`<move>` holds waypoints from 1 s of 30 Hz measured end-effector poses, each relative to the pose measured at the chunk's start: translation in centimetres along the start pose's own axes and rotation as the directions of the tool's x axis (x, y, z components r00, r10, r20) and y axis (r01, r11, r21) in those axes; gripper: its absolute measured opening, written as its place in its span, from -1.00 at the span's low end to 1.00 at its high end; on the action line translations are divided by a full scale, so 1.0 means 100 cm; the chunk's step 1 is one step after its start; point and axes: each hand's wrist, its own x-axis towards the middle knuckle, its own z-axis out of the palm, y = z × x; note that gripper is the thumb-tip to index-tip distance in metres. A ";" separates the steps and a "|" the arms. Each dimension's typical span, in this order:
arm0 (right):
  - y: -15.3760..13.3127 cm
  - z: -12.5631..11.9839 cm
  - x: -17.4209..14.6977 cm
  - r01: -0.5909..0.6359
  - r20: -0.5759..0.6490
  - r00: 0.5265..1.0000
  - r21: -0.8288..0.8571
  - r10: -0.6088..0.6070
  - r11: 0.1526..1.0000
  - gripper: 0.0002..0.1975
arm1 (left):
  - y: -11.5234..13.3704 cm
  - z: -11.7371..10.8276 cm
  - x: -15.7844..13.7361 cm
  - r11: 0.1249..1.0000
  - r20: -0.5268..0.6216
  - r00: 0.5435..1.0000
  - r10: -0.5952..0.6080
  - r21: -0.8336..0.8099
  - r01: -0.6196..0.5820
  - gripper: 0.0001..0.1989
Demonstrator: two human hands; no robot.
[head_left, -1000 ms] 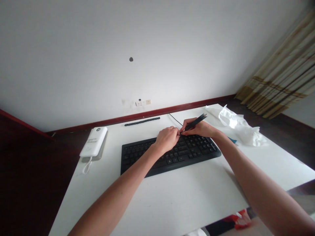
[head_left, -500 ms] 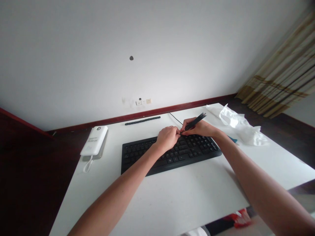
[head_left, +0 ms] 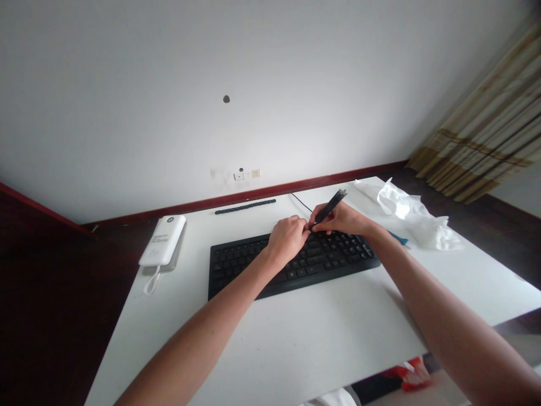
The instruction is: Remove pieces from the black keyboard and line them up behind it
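A black keyboard [head_left: 321, 268] lies on the white table, partly covered by my forearms. My right hand [head_left: 336, 219] pinches a slim black stick-shaped thing [head_left: 332, 206] that slants up to the right, its upper end lighter and greyish. Its lower end meets the keyboard's upper rows, between the fingertips of both hands. Against it on the left, my left hand [head_left: 288, 235] is closed, knuckles up, over the keyboard's back part. What its fingertips grip is hidden.
A white power bank [head_left: 163, 242] with a strap lies at the left. Behind the keyboard are a black bumpy strip [head_left: 245, 207] and a thin black cable [head_left: 301, 201]. Crumpled white plastic [head_left: 416, 217] and a blue-green item [head_left: 398, 238] lie right on the table [head_left: 321, 332].
The black stick-shaped thing's upper end has swung slightly left and stands steeper. My right fingers have shifted a little around it; my left hand has hardly moved.
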 end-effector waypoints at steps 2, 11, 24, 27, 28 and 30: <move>0.000 0.001 0.000 0.002 -0.007 1.000 -0.004 -0.002 1.000 -0.72 | 0.000 0.000 0.000 1.000 -0.011 1.000 0.001 -0.004 -0.001 -0.83; -0.001 0.004 0.004 -0.060 -0.094 0.994 -0.034 0.057 0.998 -0.73 | 0.003 -0.007 0.001 0.998 -0.006 0.999 -0.038 -0.049 0.038 -0.82; -0.005 0.009 0.004 -0.182 -0.136 0.971 0.104 0.196 0.978 -0.72 | -0.001 -0.003 0.003 0.989 -0.008 0.997 -0.071 -0.128 0.070 -0.87; -0.003 0.007 0.003 -0.179 -0.093 0.977 0.133 0.192 0.975 -0.68 | 0.000 -0.003 0.003 0.989 -0.013 0.997 -0.078 -0.128 0.075 -0.89; -0.003 0.005 0.002 -0.169 -0.082 0.980 0.132 0.181 0.977 -0.68 | 0.001 -0.003 0.003 0.989 -0.022 0.997 -0.074 -0.128 0.071 -0.89; -0.003 0.000 0.001 -0.153 -0.092 0.982 0.119 0.164 0.981 -0.69 | 0.003 -0.003 0.004 0.990 -0.041 0.997 -0.064 -0.125 0.059 -0.89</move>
